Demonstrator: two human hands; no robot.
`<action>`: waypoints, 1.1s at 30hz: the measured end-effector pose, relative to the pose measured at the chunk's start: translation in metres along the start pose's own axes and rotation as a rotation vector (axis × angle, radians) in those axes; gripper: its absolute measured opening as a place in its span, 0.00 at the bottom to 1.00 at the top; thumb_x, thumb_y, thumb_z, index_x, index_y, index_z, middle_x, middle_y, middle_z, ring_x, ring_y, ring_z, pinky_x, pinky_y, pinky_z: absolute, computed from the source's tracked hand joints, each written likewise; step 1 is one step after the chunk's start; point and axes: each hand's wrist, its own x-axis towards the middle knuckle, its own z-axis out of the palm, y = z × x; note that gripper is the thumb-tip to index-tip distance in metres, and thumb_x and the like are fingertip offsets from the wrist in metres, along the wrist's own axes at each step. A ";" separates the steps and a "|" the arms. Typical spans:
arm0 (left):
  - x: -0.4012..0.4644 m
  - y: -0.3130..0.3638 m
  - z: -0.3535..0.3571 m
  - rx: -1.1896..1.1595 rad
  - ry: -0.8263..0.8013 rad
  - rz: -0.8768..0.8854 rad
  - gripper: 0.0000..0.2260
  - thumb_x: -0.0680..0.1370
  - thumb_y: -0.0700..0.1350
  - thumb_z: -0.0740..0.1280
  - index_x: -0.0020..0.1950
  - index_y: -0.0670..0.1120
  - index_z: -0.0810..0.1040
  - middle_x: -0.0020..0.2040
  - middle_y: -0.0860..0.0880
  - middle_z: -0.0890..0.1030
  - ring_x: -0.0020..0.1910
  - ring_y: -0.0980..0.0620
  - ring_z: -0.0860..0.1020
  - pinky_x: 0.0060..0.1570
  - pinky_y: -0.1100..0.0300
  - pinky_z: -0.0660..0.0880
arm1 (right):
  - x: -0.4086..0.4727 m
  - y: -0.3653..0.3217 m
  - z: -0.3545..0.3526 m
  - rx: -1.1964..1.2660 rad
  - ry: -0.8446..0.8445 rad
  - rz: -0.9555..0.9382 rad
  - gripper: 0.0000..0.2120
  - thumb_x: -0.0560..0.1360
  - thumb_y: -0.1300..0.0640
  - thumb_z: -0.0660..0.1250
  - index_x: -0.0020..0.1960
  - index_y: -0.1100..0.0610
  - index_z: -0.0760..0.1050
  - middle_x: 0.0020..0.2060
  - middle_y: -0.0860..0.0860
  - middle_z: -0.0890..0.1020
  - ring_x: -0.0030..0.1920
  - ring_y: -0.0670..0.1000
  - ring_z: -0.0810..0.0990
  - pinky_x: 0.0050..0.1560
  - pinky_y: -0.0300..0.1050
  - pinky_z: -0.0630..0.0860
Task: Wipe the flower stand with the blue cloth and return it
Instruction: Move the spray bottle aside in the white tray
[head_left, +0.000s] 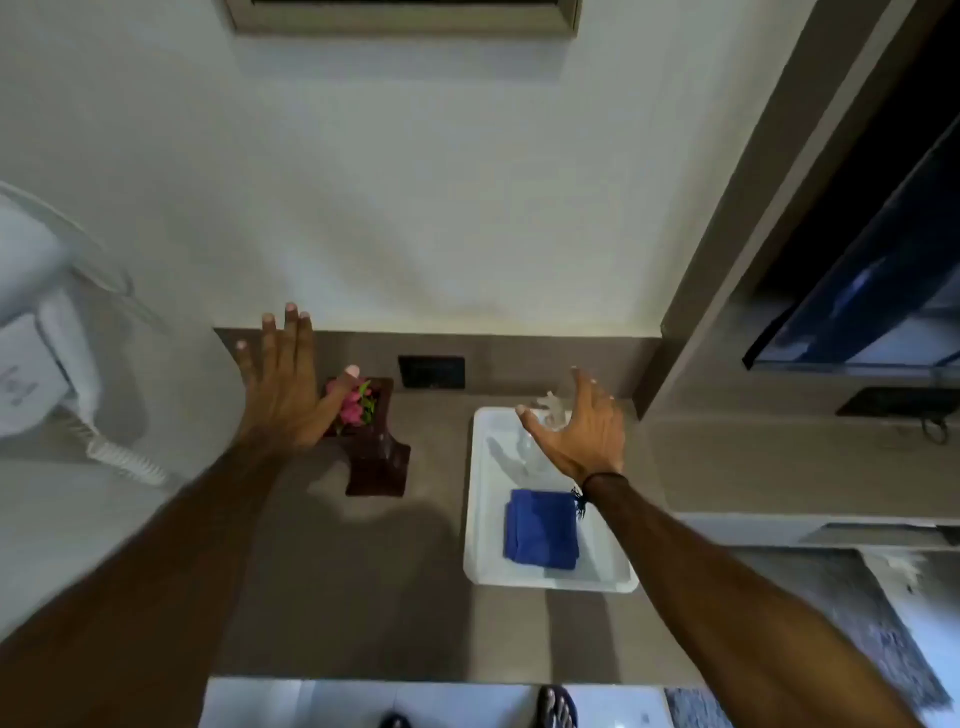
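Hair dryer (36, 364): white, wall-mounted at the far left, its coiled cord hanging down toward the counter.
Left hand (288, 387): fingers spread flat and apart, gripping nothing, held over the left side of the flower stand with the thumb above the pink flowers; whether it touches them is hard to tell.
Flower stand (378, 462): dark brown wood, standing on the grey counter (337, 597) near the back wall, pink flowers (353, 405) in its top.
Wall socket (431, 371): dark plate on the backsplash, just right of the stand.
White tray (488, 519): on the counter, right of the stand.
Blue cloth (542, 530): folded, lying in the tray's near half, untouched.
Right hand (582, 431): open, fingers loosely curled, empty, above the tray's far end; a dark band on the wrist.
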 end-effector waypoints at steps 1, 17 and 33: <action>-0.005 0.002 0.004 -0.002 -0.020 -0.028 0.44 0.77 0.70 0.48 0.83 0.44 0.39 0.84 0.46 0.38 0.83 0.44 0.37 0.77 0.38 0.35 | -0.003 0.001 0.007 0.073 -0.025 0.051 0.50 0.66 0.24 0.62 0.78 0.52 0.58 0.74 0.56 0.71 0.74 0.60 0.69 0.74 0.58 0.65; -0.061 0.030 0.058 -0.190 -0.140 -0.388 0.50 0.73 0.73 0.57 0.83 0.43 0.46 0.85 0.42 0.47 0.84 0.41 0.44 0.79 0.42 0.42 | 0.036 -0.018 0.066 0.706 -0.247 0.194 0.13 0.76 0.43 0.67 0.49 0.52 0.79 0.43 0.49 0.81 0.35 0.50 0.81 0.37 0.45 0.82; -0.061 0.068 0.021 -0.247 -0.213 -0.431 0.41 0.79 0.60 0.63 0.82 0.38 0.51 0.84 0.38 0.52 0.83 0.39 0.49 0.80 0.38 0.49 | -0.006 -0.081 0.101 0.600 -0.469 0.219 0.27 0.64 0.32 0.72 0.49 0.54 0.81 0.43 0.51 0.85 0.42 0.52 0.84 0.43 0.45 0.81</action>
